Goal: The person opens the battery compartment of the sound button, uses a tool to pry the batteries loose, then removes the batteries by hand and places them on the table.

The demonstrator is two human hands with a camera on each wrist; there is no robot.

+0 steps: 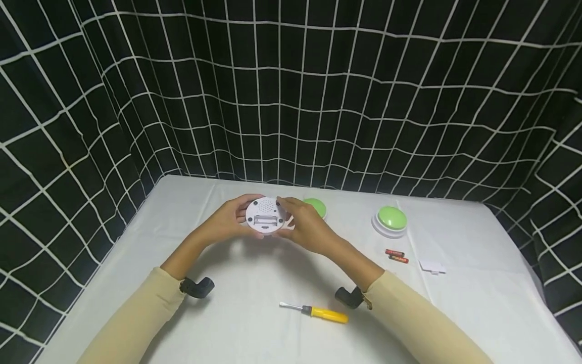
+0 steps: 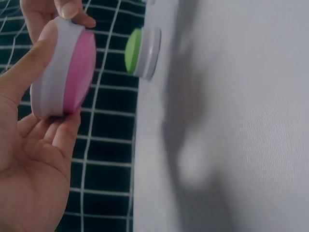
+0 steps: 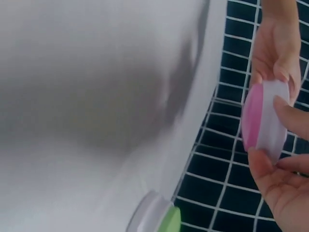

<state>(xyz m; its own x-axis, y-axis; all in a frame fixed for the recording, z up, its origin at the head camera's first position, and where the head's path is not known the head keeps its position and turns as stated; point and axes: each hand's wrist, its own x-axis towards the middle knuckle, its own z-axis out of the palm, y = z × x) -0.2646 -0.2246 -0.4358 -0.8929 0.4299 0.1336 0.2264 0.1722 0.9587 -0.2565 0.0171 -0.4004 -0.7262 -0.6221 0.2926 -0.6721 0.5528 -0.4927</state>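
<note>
Both hands hold a round white push button (image 1: 265,208) with a pink top (image 2: 81,72) above the table. Its underside faces the head camera, showing small holes, dark feet and an uncovered battery compartment (image 1: 265,221) with no batteries visible in it. My left hand (image 1: 225,218) grips the left edge, fingers behind and below, thumb on the white rim. From the other side my right hand (image 1: 312,227) grips the right edge between thumb and fingers. In both wrist views the pink face points toward the table side.
Two green-topped push buttons stand on the white table: one (image 1: 316,206) partly behind the right hand, another (image 1: 392,219) farther right. Two red batteries (image 1: 396,256) and a white battery cover (image 1: 432,266) lie at right. A yellow-handled screwdriver (image 1: 325,314) lies in front.
</note>
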